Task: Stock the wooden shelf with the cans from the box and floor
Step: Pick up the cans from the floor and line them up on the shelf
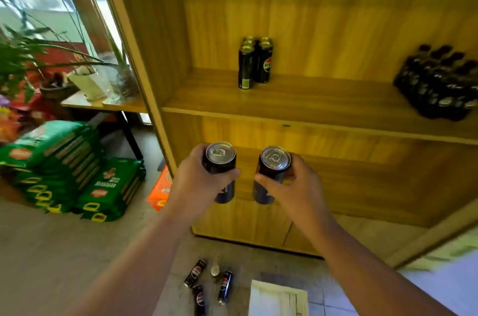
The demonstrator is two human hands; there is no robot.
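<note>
1. Wooden shelf [297, 101] stands behind both hands, with cans [254, 62] above them.
2. Left hand [199, 181] grips a dark can [221, 173] upright.
3. Right hand [294, 186] grips a second can [271, 173].
4. Floor cans [207, 282] lie below the hands, beside the box [278, 299].

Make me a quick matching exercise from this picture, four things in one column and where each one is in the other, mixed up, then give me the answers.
Things:
1. group of standing cans
2. pack of dark bottles
3. loose cans
4. can in the left hand

Places:
A. scattered on the floor by the box
B. right end of the shelf board
C. held in the air in front of the wooden shelf
D. left part of the shelf board

Pairs: 1-D, 2-B, 3-A, 4-C
</note>
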